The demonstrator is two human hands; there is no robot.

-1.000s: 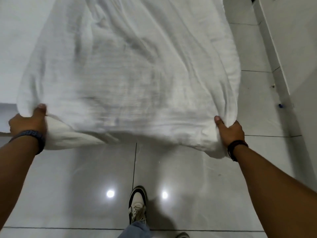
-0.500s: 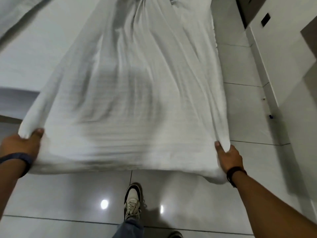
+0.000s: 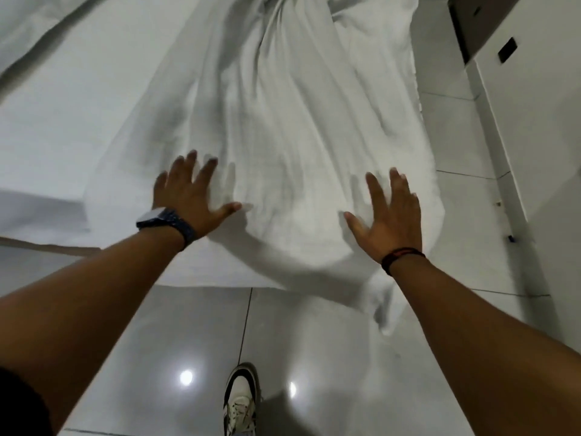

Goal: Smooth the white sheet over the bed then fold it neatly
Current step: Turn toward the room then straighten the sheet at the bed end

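Observation:
The white sheet (image 3: 283, 121) lies wrinkled along the right part of the bed (image 3: 78, 114), and its near end hangs over the bed's foot toward the floor. My left hand (image 3: 191, 196), with a watch on the wrist, is flat on the sheet with its fingers spread. My right hand (image 3: 390, 215), with a dark band on the wrist, is spread flat on the sheet near its right edge. Neither hand holds any cloth. A loose corner of the sheet (image 3: 383, 306) droops to the floor below my right wrist.
Glossy grey floor tiles (image 3: 314, 357) lie in front of the bed, with my shoe (image 3: 240, 401) on them. A white wall or cabinet (image 3: 528, 127) runs close along the bed's right side, leaving a narrow strip of floor.
Both hands have let go of the sheet's near corners and moved inward onto its top, fingers spread. The sheet's near end has dropped onto the bed's foot.

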